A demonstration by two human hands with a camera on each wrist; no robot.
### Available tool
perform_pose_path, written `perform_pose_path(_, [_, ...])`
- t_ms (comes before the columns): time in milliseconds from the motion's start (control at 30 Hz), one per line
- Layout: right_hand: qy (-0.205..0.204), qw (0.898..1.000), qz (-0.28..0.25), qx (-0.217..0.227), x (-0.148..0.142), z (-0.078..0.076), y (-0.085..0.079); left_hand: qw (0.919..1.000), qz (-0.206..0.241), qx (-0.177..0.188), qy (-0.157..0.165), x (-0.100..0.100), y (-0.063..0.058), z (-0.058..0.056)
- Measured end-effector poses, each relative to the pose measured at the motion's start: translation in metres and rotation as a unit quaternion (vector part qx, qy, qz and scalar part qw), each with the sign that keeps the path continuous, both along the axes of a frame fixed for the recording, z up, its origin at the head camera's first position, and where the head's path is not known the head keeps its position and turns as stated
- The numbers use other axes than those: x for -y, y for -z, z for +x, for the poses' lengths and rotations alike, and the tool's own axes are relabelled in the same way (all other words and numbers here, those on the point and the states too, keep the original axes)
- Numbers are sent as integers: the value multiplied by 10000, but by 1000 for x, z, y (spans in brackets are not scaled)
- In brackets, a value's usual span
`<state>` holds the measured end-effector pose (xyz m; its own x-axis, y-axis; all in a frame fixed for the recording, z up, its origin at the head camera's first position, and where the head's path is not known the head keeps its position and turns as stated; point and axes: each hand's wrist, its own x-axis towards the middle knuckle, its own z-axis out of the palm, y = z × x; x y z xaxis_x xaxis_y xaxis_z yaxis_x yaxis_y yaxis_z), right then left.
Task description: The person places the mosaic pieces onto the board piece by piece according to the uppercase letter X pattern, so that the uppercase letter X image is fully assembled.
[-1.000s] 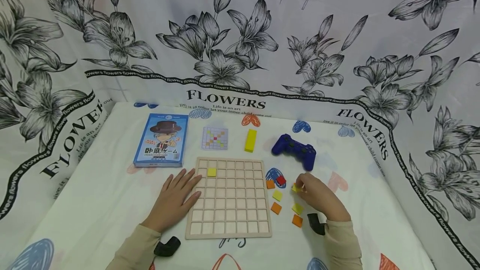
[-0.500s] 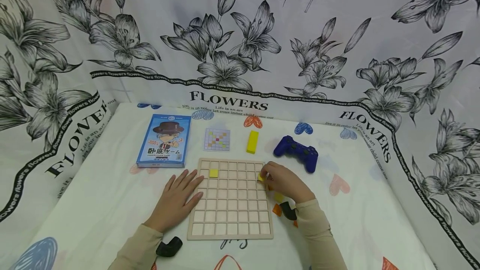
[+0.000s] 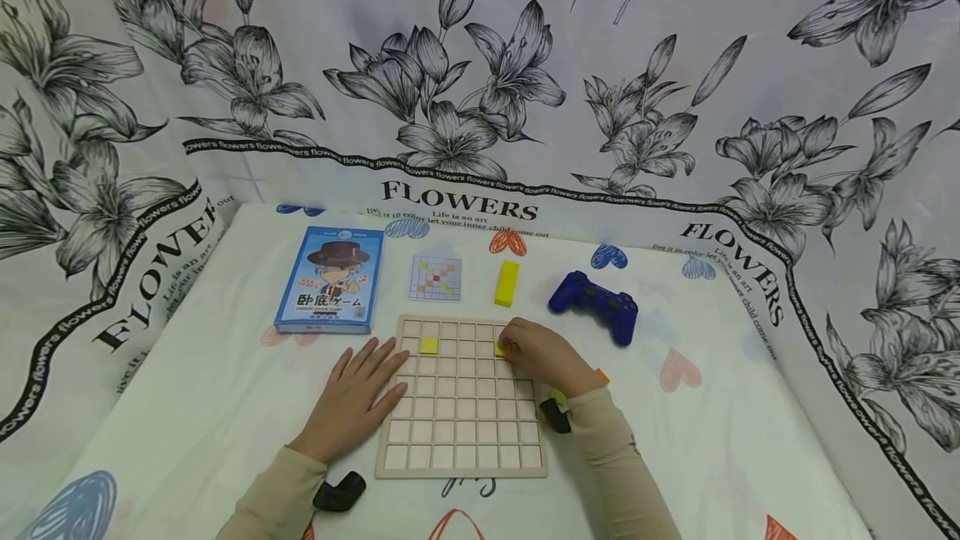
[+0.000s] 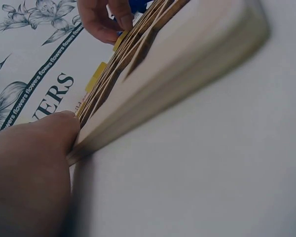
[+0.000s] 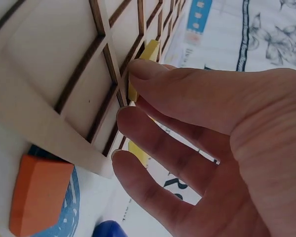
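A square wooden grid board (image 3: 461, 473) lies in front of me in the head view. My left hand (image 3: 356, 398) rests at its left edge, fingers spread and straight; in the left wrist view the thumb (image 4: 44, 163) lies along the board's rim. One yellow tile (image 3: 428, 345) sits in a cell of the second row from the far side, near the left. My right hand (image 3: 543, 357) pinches another yellow tile (image 3: 500, 349) over that same row, towards the right end. Seen from the right wrist, this tile (image 5: 152, 48) stands tilted at the grid bars, partly behind the thumb.
Behind the board are a blue game box (image 3: 330, 282), a coloured grid card (image 3: 435, 277), a yellow block (image 3: 506, 283) and a dark blue game controller (image 3: 592, 307). An orange tile (image 3: 602, 377) and a yellow one (image 3: 557, 397) show right of the board, partly hidden by my right arm.
My right hand has picked up a yellow tile from the loose ones at the right and carried it left over the board's far right part. The left hand stays on the board's edge.
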<state>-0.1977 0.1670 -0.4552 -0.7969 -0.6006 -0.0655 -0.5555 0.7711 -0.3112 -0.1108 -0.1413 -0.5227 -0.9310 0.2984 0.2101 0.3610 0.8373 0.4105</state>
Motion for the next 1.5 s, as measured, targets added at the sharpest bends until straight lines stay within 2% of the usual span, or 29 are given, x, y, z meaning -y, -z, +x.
perform_pose_path(467, [33, 9999, 153, -34, 1, 2, -5, 10000, -10, 87, -22, 0, 0, -1])
perform_pose_path(800, [-80, 9998, 104, -120, 0, -1, 0, 9998, 135, -139, -7, -2, 0, 1])
perform_pose_path(1000, [-26, 9996, 91, -259, -3, -1, 1, 10000, 83, 13, 21, 0, 1, 0])
perform_pose_path(1067, [105, 9995, 108, -262, -7, 1, -2, 9999, 101, 55, 34, 0, 1, 0])
perform_pose_path(1200, [675, 9972, 323, -64, -23, 7, -12, 9999, 100, 80, 30, 0, 2, 0])
perform_pose_path(1500, [1533, 9860, 539, 384, -86, 36, -25, 9999, 57, 86, 16, 0, 0, 0])
